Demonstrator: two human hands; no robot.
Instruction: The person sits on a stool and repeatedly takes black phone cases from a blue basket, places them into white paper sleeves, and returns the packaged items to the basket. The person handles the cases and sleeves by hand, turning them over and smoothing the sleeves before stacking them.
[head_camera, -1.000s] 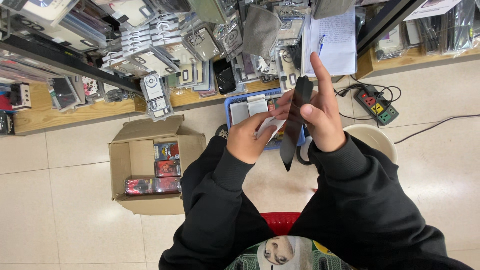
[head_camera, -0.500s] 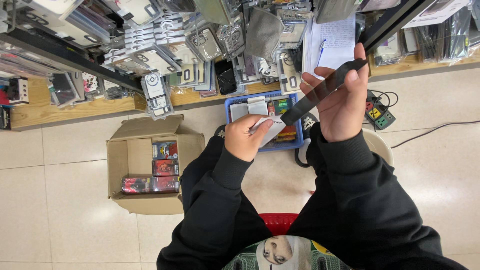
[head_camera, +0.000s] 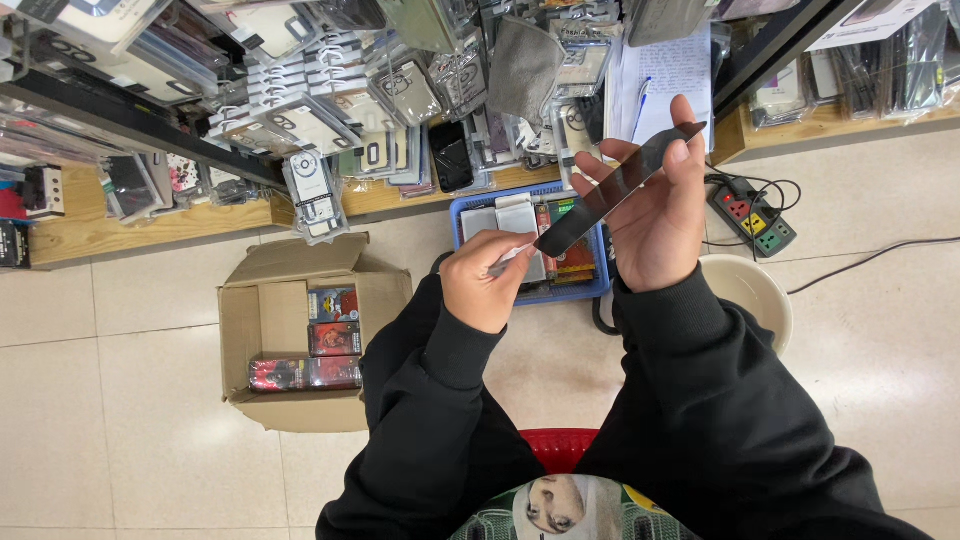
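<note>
My right hand (head_camera: 650, 215) is raised and holds a thin dark glossy rectangular sheet (head_camera: 615, 195), like a phone screen protector, by its edges, tilted up to the right. My left hand (head_camera: 485, 280) is closed next to the sheet's lower end, pinching a small white tab or wipe (head_camera: 515, 258) against it. Both arms wear black sleeves. Below the hands stands a blue plastic basket (head_camera: 600, 285) with small packets inside.
An open cardboard box (head_camera: 250, 340) with several red packets sits on the tiled floor at left. Wooden shelves (head_camera: 150, 225) hold many packaged phone cases. A power strip (head_camera: 750, 215) with cables lies at right, beside a white round stool (head_camera: 750, 290). A red seat edge (head_camera: 560, 445) shows below.
My right hand lifted and turned the dark sheet from hanging down to a raised slant. My left hand stayed at its lower end.
</note>
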